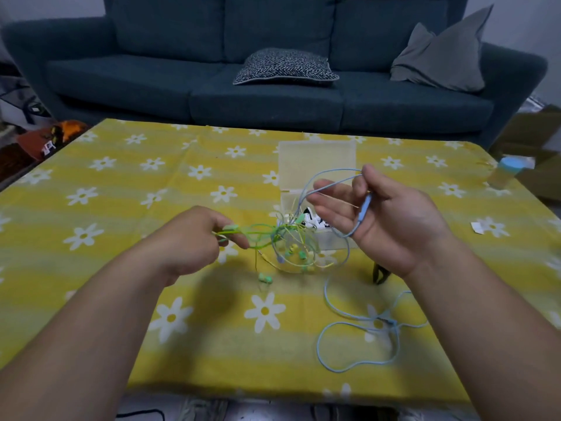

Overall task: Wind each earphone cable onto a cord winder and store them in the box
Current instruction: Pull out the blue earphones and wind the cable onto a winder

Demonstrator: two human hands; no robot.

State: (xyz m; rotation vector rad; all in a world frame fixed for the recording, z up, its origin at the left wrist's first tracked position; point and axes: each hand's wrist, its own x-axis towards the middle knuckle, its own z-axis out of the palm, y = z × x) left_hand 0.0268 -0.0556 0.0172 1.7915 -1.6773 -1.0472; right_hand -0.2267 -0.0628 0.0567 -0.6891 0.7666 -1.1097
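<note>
Left hand point(194, 238) pinches green cable point(232, 228); right hand point(388, 220) pinches blue cable point(365, 205), other fingers spread. Both run into tangle point(291, 247) mid-table point(121, 208), by open box point(315, 159). Blue slack loops toward near right corner.

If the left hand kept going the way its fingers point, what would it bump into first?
Probably the tangle of green and yellow cables; the left hand pinches a green strand leading into it. Depth is unclear.
</note>
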